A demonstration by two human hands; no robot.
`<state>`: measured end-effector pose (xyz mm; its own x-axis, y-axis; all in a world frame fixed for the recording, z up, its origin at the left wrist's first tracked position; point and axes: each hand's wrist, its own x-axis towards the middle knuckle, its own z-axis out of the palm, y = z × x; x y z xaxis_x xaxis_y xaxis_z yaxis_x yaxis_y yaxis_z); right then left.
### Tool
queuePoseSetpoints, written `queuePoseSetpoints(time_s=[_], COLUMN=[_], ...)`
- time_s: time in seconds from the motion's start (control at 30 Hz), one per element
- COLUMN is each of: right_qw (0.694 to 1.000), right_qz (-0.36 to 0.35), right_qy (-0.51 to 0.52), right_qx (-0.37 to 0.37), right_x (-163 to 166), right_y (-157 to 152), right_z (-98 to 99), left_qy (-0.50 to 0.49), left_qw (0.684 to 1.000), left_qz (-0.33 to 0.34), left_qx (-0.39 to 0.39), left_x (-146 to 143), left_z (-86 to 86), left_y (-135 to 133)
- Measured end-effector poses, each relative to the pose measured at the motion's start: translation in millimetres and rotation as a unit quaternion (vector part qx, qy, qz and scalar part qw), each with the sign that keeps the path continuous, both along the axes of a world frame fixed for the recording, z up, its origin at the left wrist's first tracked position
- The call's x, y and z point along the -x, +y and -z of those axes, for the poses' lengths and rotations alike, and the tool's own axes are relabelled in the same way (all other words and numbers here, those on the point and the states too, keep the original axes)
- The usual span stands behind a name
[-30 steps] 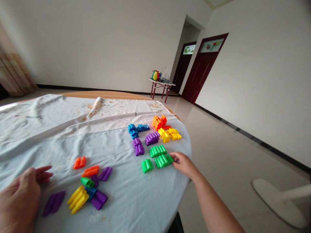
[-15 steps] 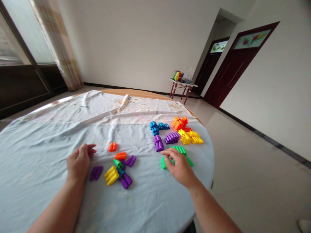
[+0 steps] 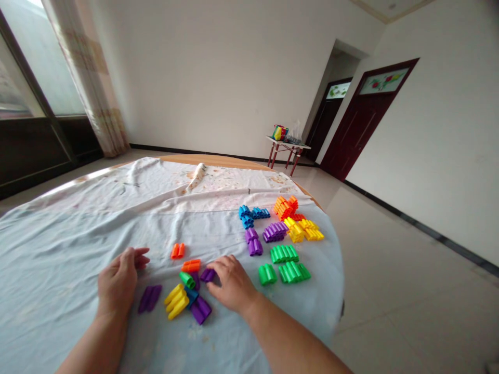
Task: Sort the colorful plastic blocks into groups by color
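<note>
Coloured plastic tube blocks lie on a round table under a pale blue cloth (image 3: 78, 244). My right hand (image 3: 232, 283) rests over a small purple block (image 3: 208, 275), fingers on it; whether it grips it I cannot tell. Beside it is a loose cluster: a green block (image 3: 187, 280), a yellow block (image 3: 176, 301), a purple block (image 3: 200, 309), an orange block (image 3: 191, 265). My left hand (image 3: 118, 280) lies flat and open on the cloth next to a purple block (image 3: 149, 298), with an orange block (image 3: 178, 251) beyond it.
Sorted groups sit at the right: green blocks (image 3: 286, 264), purple blocks (image 3: 268, 234), blue blocks (image 3: 251, 214), orange blocks (image 3: 285, 206), yellow blocks (image 3: 304, 230). A stained white cloth (image 3: 195, 179) covers the far side. The table edge (image 3: 339, 280) drops to a tiled floor.
My right hand has moved left from the green blocks to the loose cluster and now covers a small purple block. My left hand has stayed on the cloth by the purple block.
</note>
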<state>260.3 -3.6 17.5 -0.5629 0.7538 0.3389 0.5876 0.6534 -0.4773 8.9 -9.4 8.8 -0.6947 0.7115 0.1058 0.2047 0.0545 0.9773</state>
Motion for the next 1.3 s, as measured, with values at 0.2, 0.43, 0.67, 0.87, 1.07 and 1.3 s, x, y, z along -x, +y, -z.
queuePoseSetpoints(time_s=[0.2,0.43,0.67,0.87,1.07,1.3], right_qw=[1.000,1.000,0.998,0.996,0.998,0.998], right_qz=[-0.010,-0.009,-0.027,-0.025,-0.035,-0.032], right_qy=[0.021,0.016,0.062,0.089,0.050,0.042], right_qx=[0.004,0.014,-0.002,0.002,0.020,0.030], right_x=[-8.5,-11.9,-13.2,-19.9,-19.2,-18.2], right_y=[-1.0,2.1,2.7,1.3,1.4,0.6], right_z=[3.3,7.9,3.3,-2.3,3.7,1.9], left_qy=[0.007,-0.008,-0.010,-0.002,-0.012,-0.007], left_qw=[1.000,1.000,0.999,0.999,0.999,0.999], left_qz=[-0.008,-0.016,-0.031,-0.039,-0.041,-0.033], left_qx=[0.006,0.024,0.024,0.030,0.026,0.019], left_x=[-0.2,-3.3,-5.9,-4.8,-10.2,-10.4], left_z=[0.6,-5.0,-8.2,-7.1,-12.7,-14.7], left_y=[1.3,-0.5,-1.6,-2.2,-4.2,-4.5])
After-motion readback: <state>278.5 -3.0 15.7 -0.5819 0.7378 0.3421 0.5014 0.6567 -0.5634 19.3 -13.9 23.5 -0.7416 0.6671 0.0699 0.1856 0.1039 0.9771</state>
